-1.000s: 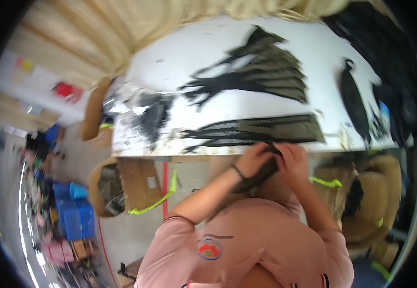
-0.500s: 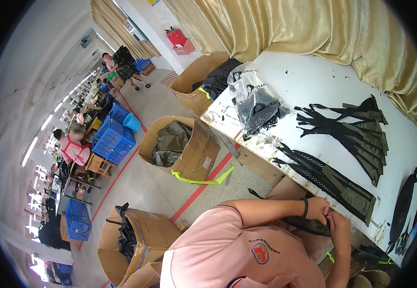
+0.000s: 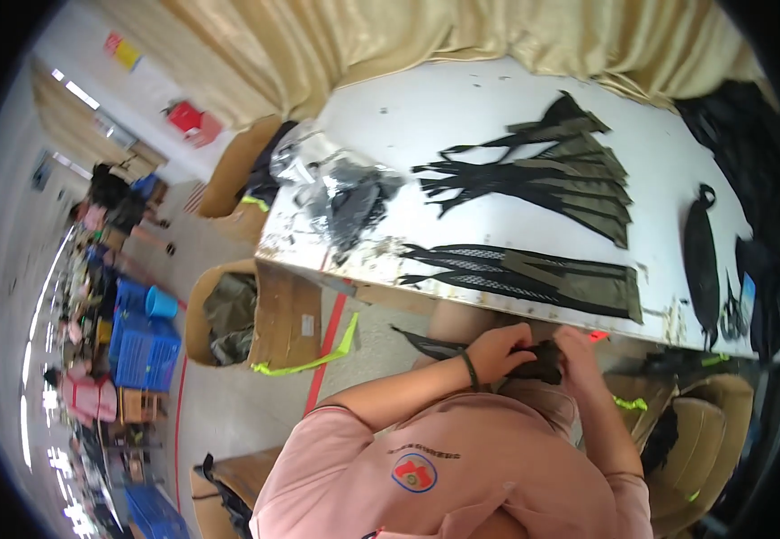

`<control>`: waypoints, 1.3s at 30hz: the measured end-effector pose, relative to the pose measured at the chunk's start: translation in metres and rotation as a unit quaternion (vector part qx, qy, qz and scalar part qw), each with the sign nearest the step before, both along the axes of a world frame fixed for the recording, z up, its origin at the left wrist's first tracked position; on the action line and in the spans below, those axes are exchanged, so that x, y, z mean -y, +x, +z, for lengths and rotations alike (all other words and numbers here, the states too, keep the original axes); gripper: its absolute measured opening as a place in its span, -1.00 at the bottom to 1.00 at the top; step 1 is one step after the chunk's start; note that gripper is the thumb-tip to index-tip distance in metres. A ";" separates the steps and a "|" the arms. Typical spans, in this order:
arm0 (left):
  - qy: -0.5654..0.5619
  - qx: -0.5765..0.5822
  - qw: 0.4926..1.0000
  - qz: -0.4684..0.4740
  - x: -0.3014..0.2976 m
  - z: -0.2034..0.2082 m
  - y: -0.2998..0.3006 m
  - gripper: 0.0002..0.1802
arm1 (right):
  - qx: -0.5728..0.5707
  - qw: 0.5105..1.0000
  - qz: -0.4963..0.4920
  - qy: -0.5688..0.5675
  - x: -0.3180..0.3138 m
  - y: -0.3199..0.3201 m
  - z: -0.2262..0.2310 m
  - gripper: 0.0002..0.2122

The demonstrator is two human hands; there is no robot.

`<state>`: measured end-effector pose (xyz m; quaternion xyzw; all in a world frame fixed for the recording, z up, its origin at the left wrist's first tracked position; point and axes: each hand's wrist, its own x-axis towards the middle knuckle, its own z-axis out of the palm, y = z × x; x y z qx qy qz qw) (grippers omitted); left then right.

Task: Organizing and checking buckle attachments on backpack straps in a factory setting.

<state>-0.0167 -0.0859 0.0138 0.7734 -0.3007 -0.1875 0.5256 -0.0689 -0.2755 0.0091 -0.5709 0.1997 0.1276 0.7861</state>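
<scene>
Over my lap, below the table's front edge, I hold a black and olive fabric strap piece [image 3: 545,363]. Its narrow black end sticks out to the left past my wrist. My left hand [image 3: 503,352], with a dark band at its wrist, is closed on the cloth. Close beside it, my right hand [image 3: 577,356] grips the olive end. Just beyond, similar mesh-and-olive strap pieces [image 3: 525,278] lie along the table's front edge. Behind them a fanned pile of black and olive strap pieces [image 3: 552,184] rests on the white table [image 3: 444,99].
A clear plastic bag [image 3: 332,184] of black parts sits at the table's left. To the right lie a long black piece [image 3: 701,269] and scissors [image 3: 731,310]. Cardboard boxes [image 3: 282,314] with cloth stand left; another box [image 3: 713,431] is at right. A co-worker [image 3: 93,216] carries dark goods far left.
My view has swung right, so the table sits more centrally. Both hands stay together on the fabric piece, and more of its olive end and its black tail now shows.
</scene>
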 end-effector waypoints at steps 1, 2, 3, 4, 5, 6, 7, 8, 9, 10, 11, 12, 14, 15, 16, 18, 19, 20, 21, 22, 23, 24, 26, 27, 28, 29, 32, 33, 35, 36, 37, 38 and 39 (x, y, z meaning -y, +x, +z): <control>-0.006 -0.006 1.000 -0.026 0.006 0.003 0.002 -0.80 | 0.021 0.998 0.019 -0.064 -0.003 -0.002 -0.003 -0.86; 0.005 -0.014 1.000 -0.028 0.011 0.006 0.004 -0.80 | 0.029 0.990 0.060 -0.122 -0.005 -0.002 -0.010 -0.82; 0.017 -0.022 0.999 -0.024 0.014 0.007 0.003 -0.80 | 0.021 0.991 0.046 -0.125 -0.006 -0.001 -0.006 -0.82; 0.024 -0.049 0.998 -0.019 0.010 0.000 0.005 -0.84 | 0.048 0.992 0.068 -0.091 -0.010 0.003 -0.001 -0.82; 0.022 -0.048 0.998 -0.022 0.009 -0.004 0.008 -0.84 | 0.081 0.990 0.098 -0.056 -0.011 0.008 0.003 -0.81; -0.036 -0.079 0.996 -0.012 0.007 -0.007 0.009 -0.87 | 0.083 0.990 0.100 -0.057 -0.006 0.008 0.002 -0.81; -0.094 -0.107 0.990 0.004 0.003 -0.008 0.011 -0.88 | 0.093 0.991 0.079 -0.061 0.004 0.006 -0.002 -0.85; -0.076 -0.110 0.991 -0.003 0.002 -0.005 0.015 -0.87 | 0.107 0.990 0.067 -0.060 0.011 0.008 -0.007 -0.87; -0.073 -0.102 0.992 0.021 0.004 -0.006 0.016 -0.87 | 0.121 0.989 0.060 -0.057 0.015 0.010 -0.013 -0.86; -0.132 -0.148 0.980 0.014 0.007 -0.009 0.016 -0.88 | 0.055 0.991 0.123 0.000 0.023 0.006 -0.014 -0.83; -0.195 -0.189 0.962 0.008 0.009 -0.011 0.018 -0.90 | -0.014 0.980 0.190 0.051 0.027 -0.001 -0.009 -0.71; -0.202 -0.191 0.961 0.002 0.010 -0.013 0.019 -0.90 | 0.007 0.973 0.183 0.137 0.017 -0.007 -0.006 -0.66; -0.207 -0.134 0.969 -0.014 0.014 -0.011 0.020 -0.90 | 0.010 0.951 0.210 0.227 -0.002 -0.015 0.006 -0.60; -0.200 -0.076 0.976 -0.028 0.017 -0.006 0.019 -0.89 | 0.026 0.960 0.160 0.229 -0.009 -0.020 0.017 -0.59; -0.205 -0.075 0.975 -0.026 0.023 -0.002 0.018 -0.88 | 0.045 0.967 0.101 0.229 -0.015 -0.021 0.023 -0.58; -0.227 -0.073 0.971 -0.034 0.027 0.000 0.020 -0.88 | 0.053 0.967 0.083 0.234 -0.024 -0.020 0.027 -0.58; -0.232 -0.075 0.969 -0.035 0.022 -0.004 0.021 -0.88 | 0.067 0.968 0.043 0.237 -0.024 -0.021 0.028 -0.58; -0.229 -0.095 0.969 -0.010 0.018 -0.009 0.025 -0.87 | 0.068 0.967 0.059 0.239 -0.017 -0.017 0.022 -0.70; -0.225 -0.120 0.967 0.009 0.015 -0.013 0.025 -0.87 | 0.068 0.970 0.038 0.229 -0.017 -0.015 0.014 -0.70; -0.217 -0.177 0.960 -0.014 0.008 -0.009 0.025 -0.85 | 0.050 0.990 0.052 0.125 -0.016 -0.013 0.004 -0.77; -0.208 -0.231 0.950 -0.044 -0.001 -0.002 0.029 -0.83 | 0.027 0.998 0.060 0.017 -0.010 -0.008 -0.002 -0.85; -0.163 -0.154 0.973 -0.055 -0.007 0.016 0.029 -0.83 | 0.129 0.973 0.077 -0.177 -0.009 -0.002 -0.004 -0.87; -0.075 -0.062 0.995 -0.029 -0.015 0.023 0.023 -0.82 | 0.201 0.901 0.084 -0.376 -0.011 0.001 0.006 -0.90; -0.029 -0.043 0.999 0.005 -0.017 0.017 0.026 -0.80 | 0.243 0.882 0.094 -0.392 -0.013 0.007 0.011 -0.90; 0.032 -0.028 0.999 -0.024 -0.017 0.015 0.031 -0.72 | 0.288 0.861 0.108 -0.404 -0.014 0.011 0.014 -0.91; 0.035 -0.024 0.999 -0.020 -0.012 0.024 0.038 -0.72 | 0.293 0.861 0.109 -0.401 -0.010 0.011 0.016 -0.91; 0.054 0.147 0.985 -0.073 0.021 0.048 0.057 -0.57 | 0.258 0.866 0.013 -0.429 0.017 0.011 0.029 -0.89; 0.082 0.167 0.978 -0.095 0.033 0.071 0.068 -0.58 | 0.200 0.907 -0.027 -0.370 0.021 0.012 0.051 -0.90; 0.054 0.183 0.969 -0.156 0.051 0.100 0.089 -0.57 | 0.267 0.859 -0.116 -0.422 0.069 0.017 0.044 -0.85; 0.066 0.184 0.965 -0.172 0.051 0.099 0.101 -0.57 | 0.247 0.879 -0.136 -0.385 0.088 0.025 0.047 -0.83; 0.072 0.180 0.962 -0.193 0.058 0.093 0.108 -0.57 | 0.258 0.896 -0.166 -0.322 0.096 0.030 0.051 -0.82; 0.081 0.143 0.967 -0.194 0.063 0.072 0.119 -0.58 | 0.277 0.892 -0.184 -0.307 0.102 0.039 0.051 -0.82; 0.087 0.102 0.971 -0.196 0.059 0.048 0.129 -0.59 | 0.298 0.879 -0.191 -0.319 0.108 0.047 0.050 -0.82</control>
